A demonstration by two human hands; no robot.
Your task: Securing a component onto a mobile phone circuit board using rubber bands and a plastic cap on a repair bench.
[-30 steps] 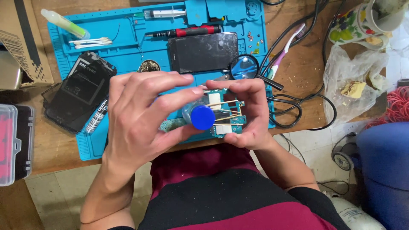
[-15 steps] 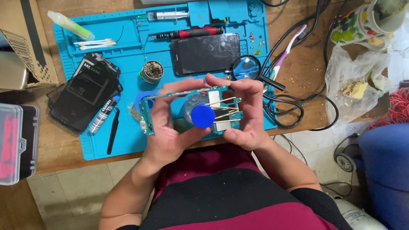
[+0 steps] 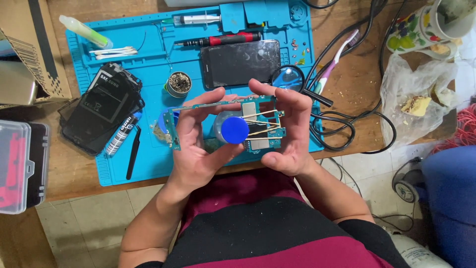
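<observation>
**Board handling: thin, rigid, fragile, held by its edges**

Board position: we hold the green circuit board (image 3: 225, 121) in the air above the near edge of the blue work mat (image 3: 148, 59), in front of the torso. Our left hand (image 3: 198, 144) takes the left end and lower edge; our right hand (image 3: 290, 131) takes the right end, with fingertips over the top edge and the thumb under the bottom edge. Each grip is clenched on the circuit board, so both hands carry it together.

Handling judgement:
- We judge the board light and stiff, but thin enough to crack if we twist one end against the other.
- The narrow upper strip on the left looks the weakest part; we would not load it.
- Metal shields and thin tan strips lie across the right half. We keep fingers off these and hold the bare edges only.
- A small bottle with a blue cap (image 3: 234, 130) shows at the middle; we cannot tell whether it touches the board or stands below it.

Surroundings: a dark phone (image 3: 240, 62) lies on the mat beyond the board, a magnifying glass (image 3: 288, 78) just beside our right fingertips, black tweezers (image 3: 133, 151) to the left. The mat rests on the wooden desk (image 3: 74, 168).
</observation>
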